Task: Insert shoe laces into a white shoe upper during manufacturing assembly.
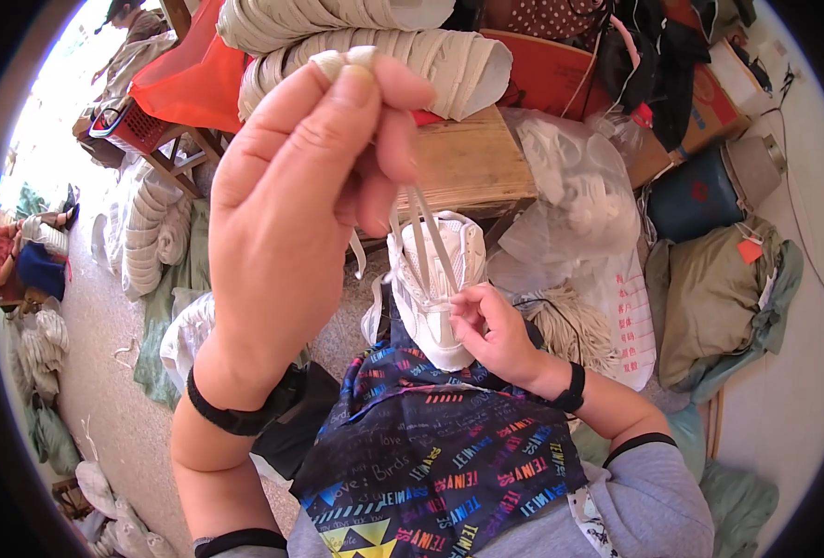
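The left hand (310, 205), raised high, pinches the white shoelace (426, 232) ends taut; below it, the right hand (496, 330) grips the white sneaker (435, 298) on the lap.

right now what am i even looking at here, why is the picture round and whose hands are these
This is one picture from a wide fisheye camera worn on a person's head, looking down at their own bare hands; the lens makes the picture round and bends straight edges. The left hand is raised close to the camera, pinching the ends of a white lace pulled up tight. The right hand steadies a white shoe resting on the lap, over a dark patterned apron. Behind stand a wooden table with stacked pale soles, a clear bag of white items, and more stacked soles on the floor to the left.
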Demonstrator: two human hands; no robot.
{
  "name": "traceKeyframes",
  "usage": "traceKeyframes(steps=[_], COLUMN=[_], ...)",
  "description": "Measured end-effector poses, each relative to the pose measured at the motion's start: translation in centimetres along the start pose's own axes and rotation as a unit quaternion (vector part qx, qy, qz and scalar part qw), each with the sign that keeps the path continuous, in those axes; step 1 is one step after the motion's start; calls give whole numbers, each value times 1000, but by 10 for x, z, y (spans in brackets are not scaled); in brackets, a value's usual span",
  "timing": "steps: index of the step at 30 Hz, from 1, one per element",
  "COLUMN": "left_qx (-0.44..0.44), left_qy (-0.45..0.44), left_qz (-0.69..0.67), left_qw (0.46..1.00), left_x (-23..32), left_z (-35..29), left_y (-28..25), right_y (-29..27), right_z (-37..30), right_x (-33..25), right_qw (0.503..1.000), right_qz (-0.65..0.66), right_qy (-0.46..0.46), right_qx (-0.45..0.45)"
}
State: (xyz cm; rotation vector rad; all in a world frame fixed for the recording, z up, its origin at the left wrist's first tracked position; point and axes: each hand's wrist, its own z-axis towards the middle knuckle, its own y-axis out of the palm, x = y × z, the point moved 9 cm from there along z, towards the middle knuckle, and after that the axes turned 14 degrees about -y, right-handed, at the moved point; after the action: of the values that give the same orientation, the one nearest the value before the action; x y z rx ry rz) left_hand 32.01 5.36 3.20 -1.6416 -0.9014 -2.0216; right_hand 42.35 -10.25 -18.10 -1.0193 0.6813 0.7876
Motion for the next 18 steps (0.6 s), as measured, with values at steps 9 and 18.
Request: traceKeyframes(steps=[9, 18], left_qx=[84, 237], left_qy=[-32, -236], left_qz=[-114, -389], left_qw=[989, 858], left_x=[-48, -205], left_z=[3, -60], left_y=[-74, -302], right_y=[4, -167], right_z=[80, 73], right_x=[-23, 63], right_qw=[957, 810], right_qz=[271, 454], right_qy=[58, 206], right_qx=[-85, 309])
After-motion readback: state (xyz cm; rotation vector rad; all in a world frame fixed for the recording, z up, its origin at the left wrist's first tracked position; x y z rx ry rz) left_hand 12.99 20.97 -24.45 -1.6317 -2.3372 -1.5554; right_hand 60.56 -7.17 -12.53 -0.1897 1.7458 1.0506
